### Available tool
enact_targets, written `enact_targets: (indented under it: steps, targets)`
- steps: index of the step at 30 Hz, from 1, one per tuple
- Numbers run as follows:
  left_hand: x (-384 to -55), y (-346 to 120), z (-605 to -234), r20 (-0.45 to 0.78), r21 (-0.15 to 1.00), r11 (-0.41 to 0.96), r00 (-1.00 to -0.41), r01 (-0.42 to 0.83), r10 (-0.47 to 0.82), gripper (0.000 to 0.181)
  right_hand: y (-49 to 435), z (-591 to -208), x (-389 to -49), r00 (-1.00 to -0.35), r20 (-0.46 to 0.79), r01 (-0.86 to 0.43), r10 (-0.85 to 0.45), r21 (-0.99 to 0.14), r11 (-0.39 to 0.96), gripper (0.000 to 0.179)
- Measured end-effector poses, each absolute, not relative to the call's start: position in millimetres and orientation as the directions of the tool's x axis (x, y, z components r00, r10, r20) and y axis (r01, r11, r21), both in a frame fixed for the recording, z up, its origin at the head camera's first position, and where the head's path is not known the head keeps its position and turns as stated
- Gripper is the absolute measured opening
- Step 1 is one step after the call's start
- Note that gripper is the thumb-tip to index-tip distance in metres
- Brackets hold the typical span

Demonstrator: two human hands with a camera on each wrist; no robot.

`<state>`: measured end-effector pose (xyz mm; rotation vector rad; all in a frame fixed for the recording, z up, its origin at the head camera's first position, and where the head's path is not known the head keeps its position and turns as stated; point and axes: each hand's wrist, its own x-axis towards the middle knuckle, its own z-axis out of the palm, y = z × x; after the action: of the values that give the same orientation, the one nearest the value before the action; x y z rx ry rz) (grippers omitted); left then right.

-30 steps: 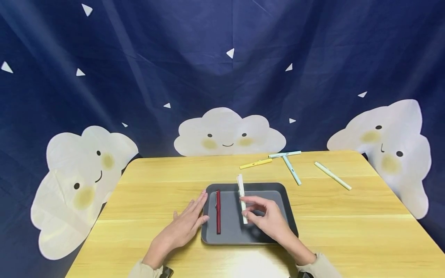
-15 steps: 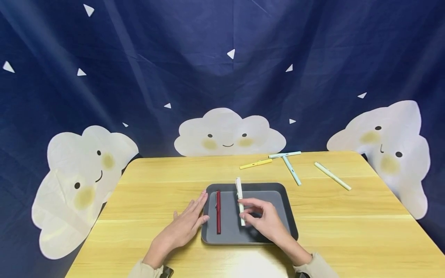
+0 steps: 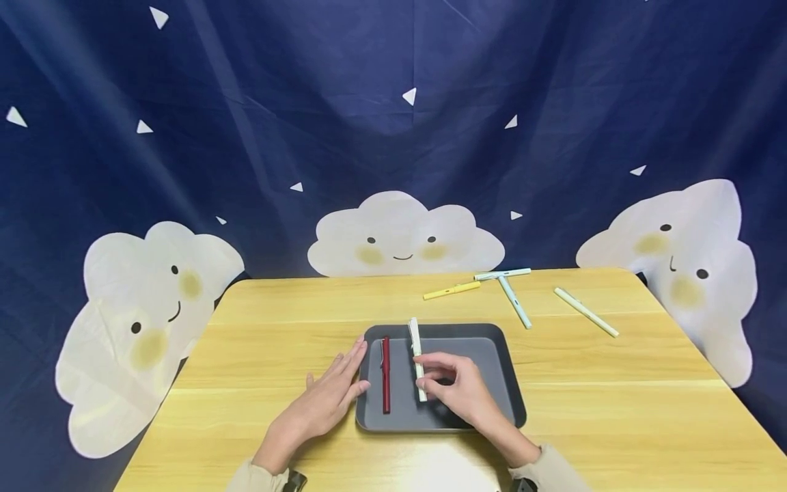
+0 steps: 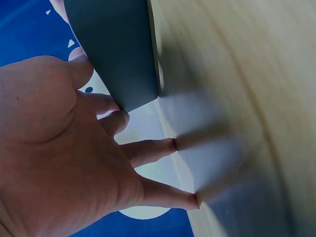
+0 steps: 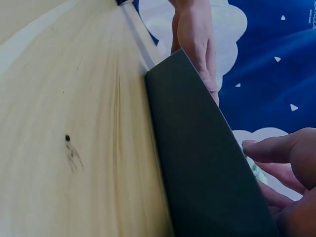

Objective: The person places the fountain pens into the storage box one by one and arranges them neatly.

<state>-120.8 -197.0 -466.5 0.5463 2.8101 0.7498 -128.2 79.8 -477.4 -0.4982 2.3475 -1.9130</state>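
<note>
My right hand [image 3: 458, 386] pinches a white pen [image 3: 417, 355] between thumb and fingers over the dark grey tray [image 3: 479, 425]. The pen points away from me, its clip end far. To its left a dark red pen [image 3: 386, 376] lies lengthwise in the tray. My left hand [image 3: 328, 400] rests at the tray's left edge with fingers extended, the thumb and fingertips touching it. In the left wrist view the left hand [image 4: 74, 148] has its fingers spread, some against the tray wall [image 4: 118, 49] and others on the table. The right wrist view shows little of the white pen behind the tray wall.
Farther back on the wooden table [image 3: 277, 342] lie a yellow pen [image 3: 451, 291], a pale blue pen [image 3: 503, 274] touching a light blue pen [image 3: 515, 302], and a pale green pen [image 3: 586, 311]. A dark blue cloth [image 3: 344, 123] with clouds hangs behind the table.
My right hand has carried the white pen a little left and toward me, closer to the red pen. My left hand has stayed still at the tray.
</note>
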Motion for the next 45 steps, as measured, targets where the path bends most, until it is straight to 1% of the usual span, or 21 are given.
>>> enact_targets:
  steps: [6, 12, 17, 31, 37, 42, 45]
  targets:
    - [-122, -198, -467, -0.076, 0.513, 0.807, -0.92, 0.294, 0.384, 0.067, 72, -481, -128, -0.948, 0.127, -0.189, -0.293, -0.962, 0.196, 0.031]
    - [-121, -199, -467, -0.083, 0.517, 0.808, -0.923, 0.283, 0.377, 0.067, 67, -483, -129, -0.95, 0.103, -0.182, -0.293, -0.949, 0.258, 0.028]
    - [-120, -199, -467, -0.085, 0.52, 0.806, -0.921, 0.283, 0.379, 0.067, 65, -484, -131, -0.951, 0.094, -0.176, -0.295, -0.948, 0.266, 0.026]
    - [-120, -200, -468, -0.087, 0.517, 0.808, -0.921, 0.284, 0.379, 0.067, 58, -478, -137, -0.935, 0.079, -0.196, -0.346, -0.928, 0.317, 0.028]
    - [-122, -199, -467, -0.088, 0.521, 0.804, -0.919, 0.286, 0.384, 0.066, 59, -477, -139, -0.94, 0.08, -0.21, -0.332, -0.902, 0.377, 0.025]
    - [-122, -198, -466, -0.09, 0.523, 0.802, -0.918, 0.287, 0.386, 0.067, 58, -474, -140, -0.94, 0.108, -0.248, -0.324, -0.869, 0.429, 0.025]
    - [-122, -198, -467, -0.087, 0.519, 0.804, -0.918, 0.29, 0.388, 0.067, 58, -473, -140, -0.942, 0.099, -0.242, -0.322, -0.864, 0.442, 0.025]
